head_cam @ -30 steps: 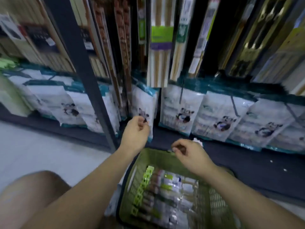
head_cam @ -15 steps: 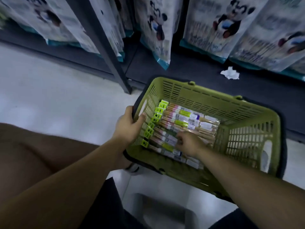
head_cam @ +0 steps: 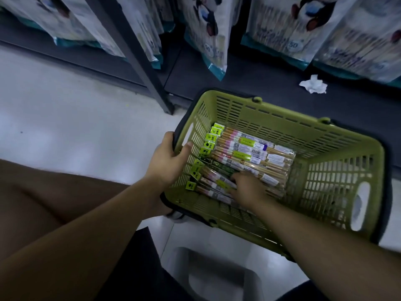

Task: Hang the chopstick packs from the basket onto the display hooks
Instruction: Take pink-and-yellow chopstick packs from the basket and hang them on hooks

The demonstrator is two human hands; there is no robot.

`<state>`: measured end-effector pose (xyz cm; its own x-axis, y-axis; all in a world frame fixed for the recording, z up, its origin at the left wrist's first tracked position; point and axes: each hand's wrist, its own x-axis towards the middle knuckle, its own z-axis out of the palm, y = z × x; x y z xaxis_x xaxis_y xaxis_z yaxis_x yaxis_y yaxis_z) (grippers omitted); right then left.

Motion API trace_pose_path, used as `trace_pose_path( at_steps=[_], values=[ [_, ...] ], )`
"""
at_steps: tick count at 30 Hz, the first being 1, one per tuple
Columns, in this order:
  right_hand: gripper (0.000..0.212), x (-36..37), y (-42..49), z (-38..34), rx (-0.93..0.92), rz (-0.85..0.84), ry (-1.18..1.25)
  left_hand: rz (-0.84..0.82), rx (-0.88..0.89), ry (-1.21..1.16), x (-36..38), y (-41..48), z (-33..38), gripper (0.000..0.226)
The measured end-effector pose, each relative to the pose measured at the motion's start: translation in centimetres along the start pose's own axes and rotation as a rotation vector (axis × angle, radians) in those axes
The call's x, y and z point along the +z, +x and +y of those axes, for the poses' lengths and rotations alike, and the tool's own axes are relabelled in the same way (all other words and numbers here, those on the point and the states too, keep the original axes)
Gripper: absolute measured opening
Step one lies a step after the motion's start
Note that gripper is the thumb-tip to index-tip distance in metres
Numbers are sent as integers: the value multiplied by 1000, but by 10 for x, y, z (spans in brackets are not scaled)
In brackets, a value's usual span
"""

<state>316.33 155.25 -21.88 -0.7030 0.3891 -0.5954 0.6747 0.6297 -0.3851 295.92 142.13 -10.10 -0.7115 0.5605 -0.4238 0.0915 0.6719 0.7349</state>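
Observation:
A green plastic basket (head_cam: 303, 118) sits on the floor in front of me. Several clear chopstick packs (head_cam: 256, 151) with bright green header tags lie stacked flat inside it. My left hand (head_cam: 169, 161) grips the basket's left rim, thumb outside and fingers inside. My right hand (head_cam: 247, 187) reaches into the basket, fingers laid on the nearest packs at the front of the stack; I cannot tell whether it has hold of one. No display hooks are in view.
White panda-print bags (head_cam: 210, 29) hang over the dark bottom shelf (head_cam: 260, 83) behind the basket. A dark shelf upright (head_cam: 138, 61) stands to the left. Crumpled white paper (head_cam: 313, 84) lies on the shelf. My bare knee (head_cam: 32, 203) is at left, a grey stool (head_cam: 217, 276) below.
One second ago both hands were raised toward the shelf. The view has since tipped down; my left hand took the basket rim and my right went into the packs.

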Motion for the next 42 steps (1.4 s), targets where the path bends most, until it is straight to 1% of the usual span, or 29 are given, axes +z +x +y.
trace_pose_path(
  at_steps=[2, 5, 9, 10, 12, 13, 14, 15, 16, 17, 18, 19, 20, 21, 22, 23, 24, 25, 26, 27, 28, 29, 31, 33, 34, 36, 39, 40, 42],
  values=[
    [37, -2, 1, 1, 31, -24, 97, 2, 7, -1, 0, 1, 0, 23],
    [28, -4, 1, 4, 40, -48, 112, 3, 8, -6, -1, 1, 1, 25],
    [34, -9, -1, 6, 52, -21, 154, -25, -9, -4, -3, -2, 5, 25],
    [31, -13, -2, 6, 52, -16, 180, -64, -25, 15, -6, -1, 8, 27],
    [10, -27, -7, 8, 53, 42, 253, -197, -64, 117, -18, 4, 17, 36],
    [11, -36, -10, 6, 54, 82, 321, -255, -76, 212, -24, 6, 22, 43],
    [21, -47, -14, 4, 50, 132, 390, -249, -60, 333, -31, 8, 28, 51],
    [26, -58, -16, 0, 44, 178, 457, -168, -19, 445, -35, 9, 34, 57],
    [29, -71, -20, -7, 40, 213, 520, -43, 48, 500, -38, 7, 41, 55],
    [30, -83, -21, -15, 34, 236, 586, 80, 118, 493, -39, 3, 49, 45],
    [28, -95, -23, -26, 21, 245, 674, 155, 174, 439, -37, 0, 56, 33],
    [22, -105, -25, -37, 3, 231, 800, 158, 195, 372, -34, -2, 62, 24],
    [15, -113, -27, -49, -21, 185, 936, 98, 185, 284, -28, -4, 66, 19],
    [9, -118, -28, -61, -48, 127, 1034, 5, 153, 170, -21, -6, 68, 18],
    [8, -120, -29, -70, -86, 73, 1068, -92, 103, 26, -14, -9, 69, 19],
    [9, -120, -30, -79, -121, 29, 1060, -170, 39, -144, -6, -12, 70, 20],
    [13, -117, -31, -85, -150, 5, 1025, -214, -25, -299, 0, -15, 68, 22],
    [19, -113, -31, -89, -165, -11, 995, -223, -73, -399, 6, -17, 64, 23],
    [23, -109, -30, -89, -177, -21, 946, -211, -105, -445, 10, -19, 59, 22],
    [23, -106, -31, -88, -183, -29, 916, -201, -139, -474, 13, -19, 54, 22],
    [16, -102, -31, -84, -164, -47, 890, -190, -177, -498, 14, -19, 50, 24],
    [9, -97, -31, -78, -126, -67, 891, -176, -212, -533, 14, -19, 47, 27],
    [16, -83, -29, -57, 5, -81, 844, -146, -234, -606, 11, -16, 45, 27],
    [14, -62, -31, -31, 63, -65, 562, -125, -193, -621, 5, -12, 47, 18],
    [18, -51, -33, -21, 78, -91, 423, -106, -164, -619, 1, -10, 49, 15],
    [34, -30, -34, -9, 81, -147, 226, -69, -117, -623, -5, -6, 51, 14],
    [46, -13, -31, -10, 3, -138, -9, -65, -93, -598, -10, -1, 53, 15],
    [47, -10, -29, -12, -13, -121, -59, -73, -94, -587, -9, -1, 54, 15],
    [48, -9, -24, -13, -10, -105, -77, -92, -96, -559, -7, -1, 55, 14]
  ],
)
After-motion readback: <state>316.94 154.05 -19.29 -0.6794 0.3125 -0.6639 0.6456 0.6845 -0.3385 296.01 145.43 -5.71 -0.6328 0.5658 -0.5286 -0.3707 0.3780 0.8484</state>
